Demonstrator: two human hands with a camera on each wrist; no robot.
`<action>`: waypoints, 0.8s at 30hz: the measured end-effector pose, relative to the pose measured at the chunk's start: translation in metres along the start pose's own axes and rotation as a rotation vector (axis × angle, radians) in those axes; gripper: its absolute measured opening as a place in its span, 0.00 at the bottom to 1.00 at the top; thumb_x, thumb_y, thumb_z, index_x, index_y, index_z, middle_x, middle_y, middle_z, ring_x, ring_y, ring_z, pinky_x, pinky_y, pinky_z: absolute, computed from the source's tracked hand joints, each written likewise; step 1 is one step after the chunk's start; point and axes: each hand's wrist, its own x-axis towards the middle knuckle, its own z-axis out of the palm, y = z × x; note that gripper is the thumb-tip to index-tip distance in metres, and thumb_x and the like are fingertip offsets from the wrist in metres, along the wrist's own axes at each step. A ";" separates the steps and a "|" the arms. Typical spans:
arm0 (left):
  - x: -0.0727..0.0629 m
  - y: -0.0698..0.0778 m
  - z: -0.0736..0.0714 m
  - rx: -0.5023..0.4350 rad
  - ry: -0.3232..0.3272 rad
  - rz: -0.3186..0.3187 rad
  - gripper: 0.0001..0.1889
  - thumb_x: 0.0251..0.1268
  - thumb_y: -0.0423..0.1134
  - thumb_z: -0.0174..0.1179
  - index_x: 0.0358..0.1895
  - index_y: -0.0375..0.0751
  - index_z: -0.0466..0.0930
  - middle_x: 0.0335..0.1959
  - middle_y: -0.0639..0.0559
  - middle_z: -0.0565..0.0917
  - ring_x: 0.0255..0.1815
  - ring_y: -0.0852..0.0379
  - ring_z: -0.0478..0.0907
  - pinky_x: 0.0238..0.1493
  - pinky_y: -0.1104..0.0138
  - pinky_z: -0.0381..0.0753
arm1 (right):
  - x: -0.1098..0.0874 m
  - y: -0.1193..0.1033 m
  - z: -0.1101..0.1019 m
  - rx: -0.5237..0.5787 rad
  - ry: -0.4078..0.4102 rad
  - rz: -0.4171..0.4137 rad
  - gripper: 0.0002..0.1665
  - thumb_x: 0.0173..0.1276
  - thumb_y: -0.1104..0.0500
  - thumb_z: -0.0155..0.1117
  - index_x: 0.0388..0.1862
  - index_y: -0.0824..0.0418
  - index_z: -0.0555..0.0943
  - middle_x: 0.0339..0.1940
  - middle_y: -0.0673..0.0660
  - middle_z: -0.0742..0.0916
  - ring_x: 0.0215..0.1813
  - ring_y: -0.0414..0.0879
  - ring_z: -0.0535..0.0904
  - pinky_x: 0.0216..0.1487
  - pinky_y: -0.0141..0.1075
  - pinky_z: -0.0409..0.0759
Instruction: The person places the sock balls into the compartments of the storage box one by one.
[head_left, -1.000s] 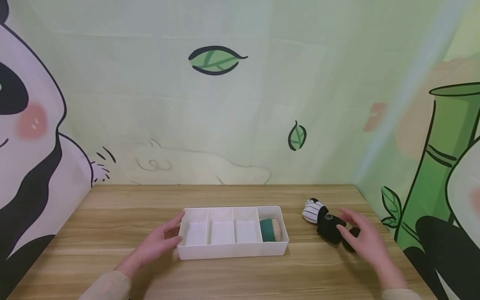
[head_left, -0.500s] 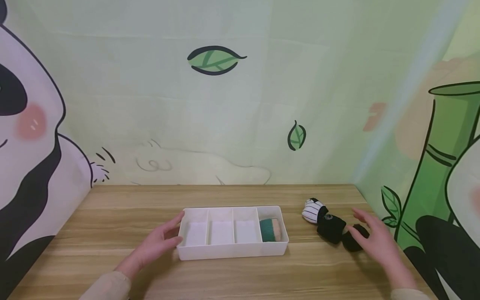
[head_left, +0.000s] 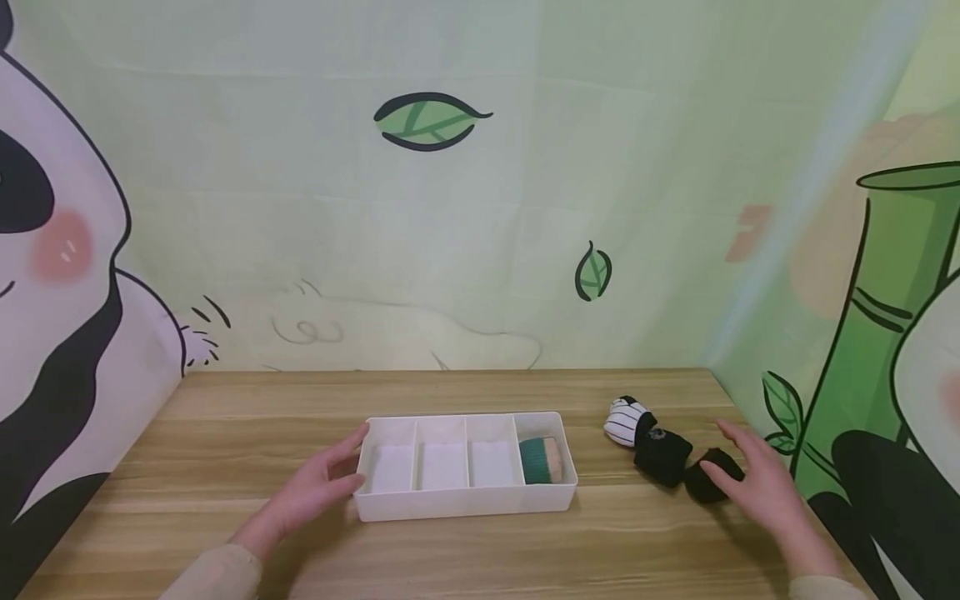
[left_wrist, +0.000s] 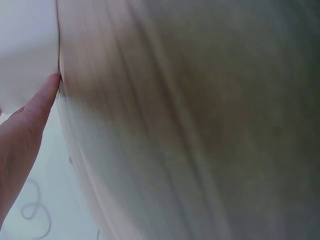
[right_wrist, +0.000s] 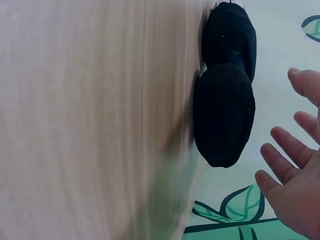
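Note:
A white box (head_left: 465, 505) with several compartments sits on the table, and a teal and beige rolled sock (head_left: 540, 460) lies in its rightmost compartment. My left hand (head_left: 315, 485) touches the box's left end with thumb and fingertips. In the left wrist view the thumb (left_wrist: 42, 102) lies straight against the white wall. To the right, a black sock bundle (head_left: 701, 487) is nearest my right hand (head_left: 768, 492), whose fingers are spread. The right wrist view shows a gap between those fingers and the bundle (right_wrist: 225, 115). Another black bundle (head_left: 662, 458) sits beside it.
A white bundle with dark stripes (head_left: 624, 422) lies at the back end of the row of bundles. The wooden table (head_left: 450, 558) meets a printed cloth backdrop (head_left: 480, 208) at its rear edge and sides.
My right hand has shifted right, off the middle of the row, uncovering more of the nearest black bundle. The left hand and the box stay in place.

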 end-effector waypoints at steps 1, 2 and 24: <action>0.000 0.000 0.000 -0.003 0.000 0.000 0.38 0.70 0.35 0.60 0.79 0.42 0.52 0.75 0.32 0.58 0.69 0.33 0.65 0.65 0.47 0.69 | 0.000 0.001 0.000 -0.001 -0.006 0.003 0.39 0.61 0.60 0.73 0.66 0.74 0.69 0.57 0.77 0.77 0.58 0.73 0.70 0.52 0.67 0.69; 0.000 0.000 0.000 -0.004 -0.002 0.001 0.38 0.70 0.35 0.60 0.79 0.42 0.52 0.75 0.32 0.58 0.69 0.33 0.65 0.65 0.47 0.69 | -0.001 0.001 0.000 -0.003 -0.013 0.009 0.40 0.61 0.59 0.73 0.67 0.75 0.68 0.58 0.77 0.77 0.58 0.74 0.70 0.53 0.67 0.69; 0.000 0.000 0.000 -0.009 -0.007 0.011 0.38 0.70 0.35 0.60 0.79 0.41 0.52 0.75 0.32 0.57 0.69 0.33 0.65 0.64 0.49 0.70 | -0.005 0.012 0.011 -0.031 -0.239 0.213 0.60 0.59 0.45 0.74 0.74 0.78 0.53 0.65 0.85 0.65 0.63 0.80 0.60 0.59 0.72 0.63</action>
